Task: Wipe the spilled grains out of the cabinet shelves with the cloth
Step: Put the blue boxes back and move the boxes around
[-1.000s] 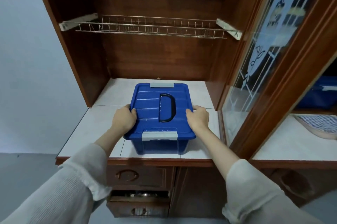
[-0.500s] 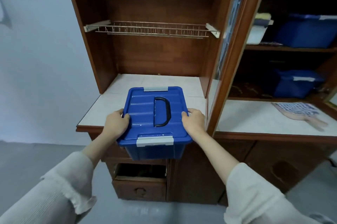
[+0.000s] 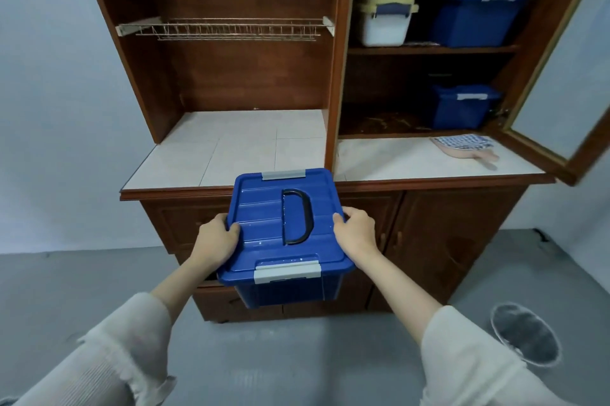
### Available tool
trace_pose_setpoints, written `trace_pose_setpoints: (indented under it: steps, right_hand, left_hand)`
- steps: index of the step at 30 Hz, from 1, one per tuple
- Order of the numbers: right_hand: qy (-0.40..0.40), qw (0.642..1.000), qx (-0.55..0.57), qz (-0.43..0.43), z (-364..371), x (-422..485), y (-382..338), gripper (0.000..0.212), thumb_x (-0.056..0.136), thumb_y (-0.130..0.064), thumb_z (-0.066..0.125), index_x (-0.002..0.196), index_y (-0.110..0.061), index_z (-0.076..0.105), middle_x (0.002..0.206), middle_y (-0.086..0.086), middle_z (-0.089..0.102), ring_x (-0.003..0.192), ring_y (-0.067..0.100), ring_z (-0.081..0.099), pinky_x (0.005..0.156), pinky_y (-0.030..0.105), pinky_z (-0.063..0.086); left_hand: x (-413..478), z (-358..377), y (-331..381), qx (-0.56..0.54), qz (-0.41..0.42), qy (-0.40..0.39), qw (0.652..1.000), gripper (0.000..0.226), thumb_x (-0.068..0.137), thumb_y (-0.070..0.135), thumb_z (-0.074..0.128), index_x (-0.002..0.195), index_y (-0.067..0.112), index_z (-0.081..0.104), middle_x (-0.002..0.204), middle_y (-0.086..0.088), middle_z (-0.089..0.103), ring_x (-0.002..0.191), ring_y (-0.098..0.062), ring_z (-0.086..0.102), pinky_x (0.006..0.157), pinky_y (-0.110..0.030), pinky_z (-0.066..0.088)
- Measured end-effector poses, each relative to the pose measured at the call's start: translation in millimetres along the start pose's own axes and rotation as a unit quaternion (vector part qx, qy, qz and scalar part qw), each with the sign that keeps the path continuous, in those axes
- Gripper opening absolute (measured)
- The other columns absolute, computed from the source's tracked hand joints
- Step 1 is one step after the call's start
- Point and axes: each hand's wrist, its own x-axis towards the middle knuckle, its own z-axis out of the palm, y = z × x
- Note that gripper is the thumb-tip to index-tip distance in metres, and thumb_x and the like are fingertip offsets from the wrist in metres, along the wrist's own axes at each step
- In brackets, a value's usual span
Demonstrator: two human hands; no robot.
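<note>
Cabinet (image 3: pixel 231 75) front, lidded blue box (image 3: pixel 260 224)

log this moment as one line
left hand, right hand: grip blue plastic box by sides | box: in air before white tiled counter | blue checked cloth: counter's right end, untouched

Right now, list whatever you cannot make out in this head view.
Head view:
Contents of the blue box in the left hand and right hand: hidden by its shut lid.
Grains on the lower right shelf: too small and dark to count.
Round grey thing on the floor: blurred.
</note>
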Motion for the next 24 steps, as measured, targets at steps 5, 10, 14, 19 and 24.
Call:
trace_pose_setpoints:
  steps: [5,10,14,19,24]
  right_hand:
    - [0.025,0.999,-0.005,0.027,-38.1,-18.5,32.7,0.025,0.096,-0.018,0.049,0.111,-0.01,0.066,0.103,0.01,0.069,0.091,0.026,0.064,0.079,0.036,0.054]
    - [0.064,0.996,0.003,0.063,-82.8,-27.4,54.1,0.027,0.096,-0.018,0.049,0.115,-0.007,0.064,0.107,0.008,0.067,0.093,0.024,0.063,0.083,0.035,0.053]
    - [0.106,0.991,0.006,0.083,-122.7,-24.9,70.1,0.028,0.096,-0.018,0.049,0.118,-0.007,0.063,0.114,0.01,0.065,0.099,0.025,0.062,0.083,0.031,0.051]
    - [0.157,0.982,0.017,0.103,-162.6,-10.0,82.6,0.032,0.096,-0.017,0.05,0.126,-0.007,0.058,0.121,0.01,0.062,0.104,0.024,0.06,0.081,0.025,0.046]
    - [0.203,0.974,0.013,0.096,-195.9,39.6,76.4,0.04,0.094,-0.018,0.055,0.134,-0.012,0.051,0.134,0.008,0.054,0.118,0.024,0.054,0.087,0.023,0.042]
  left_hand:
    - [-22.4,32.2,18.2,0.005,0.022,-0.042,0.999,0.038,0.098,0.021,0.042,0.131,0.003,0.045,0.123,-0.016,0.058,0.107,-0.03,0.057,0.086,-0.033,0.044]
    - [-31.4,65.4,52.6,0.011,0.07,-0.066,0.995,0.038,0.098,0.019,0.042,0.131,0.001,0.046,0.123,-0.019,0.058,0.108,-0.033,0.057,0.087,-0.032,0.043]
    - [-33.6,93.7,90.1,-0.004,0.104,-0.092,0.99,0.037,0.098,0.018,0.041,0.131,0.002,0.047,0.125,-0.018,0.058,0.11,-0.031,0.056,0.089,-0.03,0.041]
    - [-21.9,124.0,138.9,-0.018,0.153,-0.112,0.982,0.037,0.098,0.017,0.041,0.131,0.003,0.048,0.125,-0.015,0.058,0.112,-0.029,0.055,0.087,-0.027,0.039]
    - [20.1,148.1,190.8,-0.056,0.143,-0.118,0.981,0.037,0.097,0.02,0.045,0.13,0.002,0.045,0.123,-0.017,0.057,0.109,-0.03,0.056,0.087,-0.032,0.044]
